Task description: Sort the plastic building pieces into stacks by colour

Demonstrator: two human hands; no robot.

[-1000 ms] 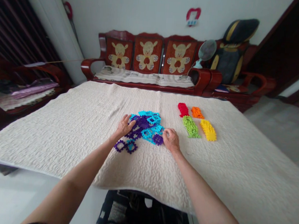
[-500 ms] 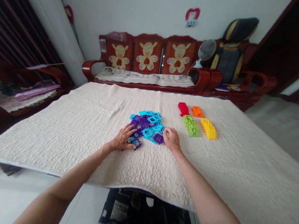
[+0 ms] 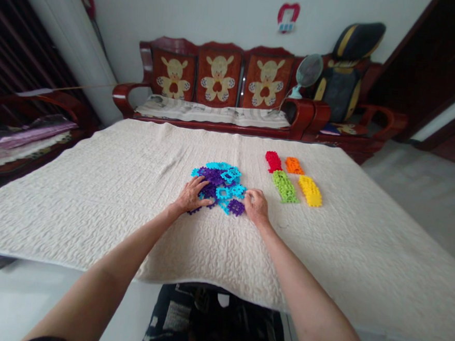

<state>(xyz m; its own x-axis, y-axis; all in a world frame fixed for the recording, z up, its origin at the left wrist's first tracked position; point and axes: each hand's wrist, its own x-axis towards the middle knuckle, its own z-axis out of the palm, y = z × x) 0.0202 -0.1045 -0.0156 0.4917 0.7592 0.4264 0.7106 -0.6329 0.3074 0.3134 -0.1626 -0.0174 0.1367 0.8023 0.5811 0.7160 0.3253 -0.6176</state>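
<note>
A loose pile of purple pieces (image 3: pixel 211 176) and light-blue pieces (image 3: pixel 232 175), flat plastic interlocking shapes with notched edges, lies in front of me. My left hand (image 3: pixel 193 195) rests on the pile's left side, fingers spread, covering part of some purple pieces. At the pile's right edge is my right hand (image 3: pixel 256 207), its fingers curled in. Whether anything is pinched there is hidden. Close to that hand lies a single purple square piece (image 3: pixel 236 207).
Sorted by colour to the right are red (image 3: pixel 273 162), orange (image 3: pixel 294 166), green (image 3: pixel 285 186) and yellow (image 3: pixel 310 191) groups of pieces. A cream quilted cover (image 3: pixel 124 199) spreads over the table. Behind it stands a wooden sofa (image 3: pixel 215 119) with a small fan (image 3: pixel 309 71).
My left hand has slid inward over the pile, and the purple and blue pieces at its lower left have shifted. The right hand stays curled at the pile's edge. The view has turned slightly.
</note>
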